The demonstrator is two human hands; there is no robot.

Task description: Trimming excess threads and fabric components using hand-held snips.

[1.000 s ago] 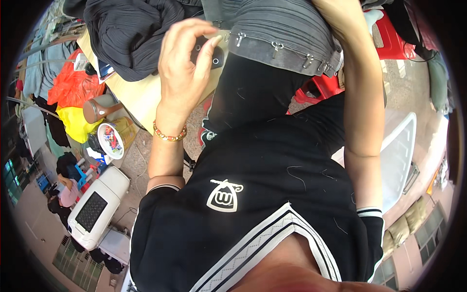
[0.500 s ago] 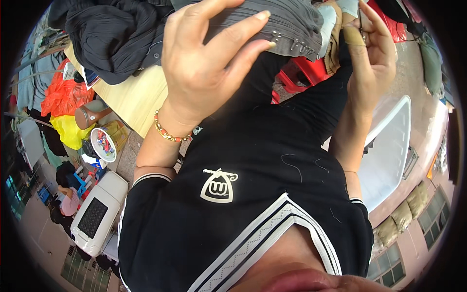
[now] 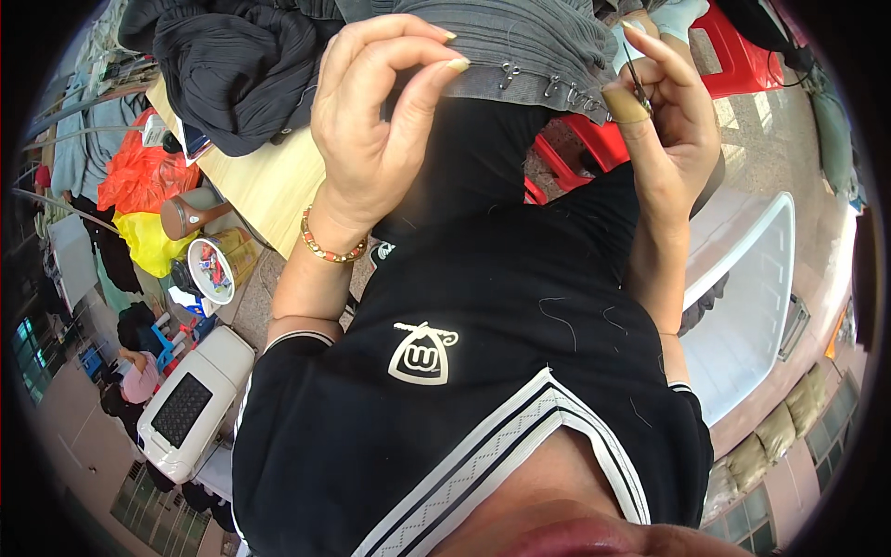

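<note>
A dark grey ribbed garment (image 3: pixel 520 37) lies over my lap, with a row of small metal hooks (image 3: pixel 553 86) along its near edge. My left hand (image 3: pixel 376 116) is over the left part of this edge, thumb and fingertips brought together in a pinch. Whatever they hold is too fine to make out. Right of the hooks, my right hand (image 3: pixel 673 130) curls around a thin dark metal tool (image 3: pixel 638 84), which looks like small thread snips. A tan cover (image 3: pixel 625 104) sits on that thumb. The fingers hide part of the tool.
A bundle of dark cloth (image 3: pixel 232 79) rests on a pale wooden board (image 3: pixel 269 181) at left. Beyond are a red plastic bag (image 3: pixel 139 172) and a tub of small wrapped items (image 3: pixel 212 271). Red stools (image 3: pixel 738 56) and a white bin (image 3: pixel 752 306) stand at right.
My left thumb and fingertips, spread apart before, have come together. My right hand has moved left and nearer, and the tool shows more plainly. The row of hooks is less covered.
</note>
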